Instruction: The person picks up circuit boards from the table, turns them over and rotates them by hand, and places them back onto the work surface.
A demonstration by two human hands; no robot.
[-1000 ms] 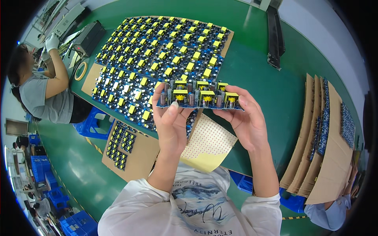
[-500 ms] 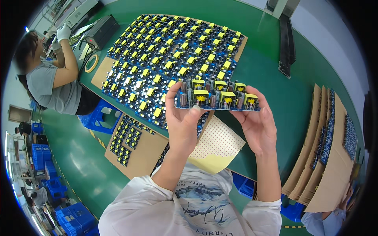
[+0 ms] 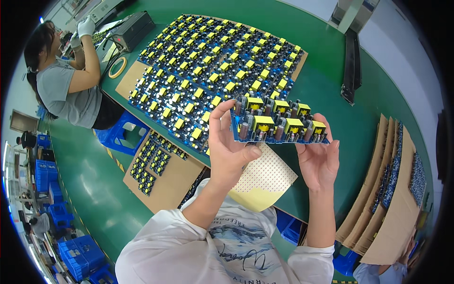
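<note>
Between my two hands a blue circuit board panel (image 3: 279, 124) is raised above the table. Yellow transformers and dark cylindrical capacitors stand up from it in rows. My left hand (image 3: 229, 142) grips its left end, fingers behind the edge and thumb at the front. My right hand (image 3: 319, 156) supports the right end from below, fingertips at the far side. Beyond it, many similar circuit boards (image 3: 198, 68) lie in close rows on a cardboard sheet (image 3: 130, 81). Under my hands is a pale yellow sheet dotted with small marks (image 3: 265, 177).
More boards lie on a lower cardboard sheet (image 3: 163, 187) at the left. Cardboard layers with boards between them (image 3: 378, 189) stand at the right. A blue stool (image 3: 124, 135), a tape roll (image 3: 117, 67) and a gloved co-worker (image 3: 71, 78) are on the left. A black bar (image 3: 351, 68) lies far right.
The panel has shifted right and slightly down, tilting so more of its top side shows. My left thumb has slid from the board's front edge to below it.
</note>
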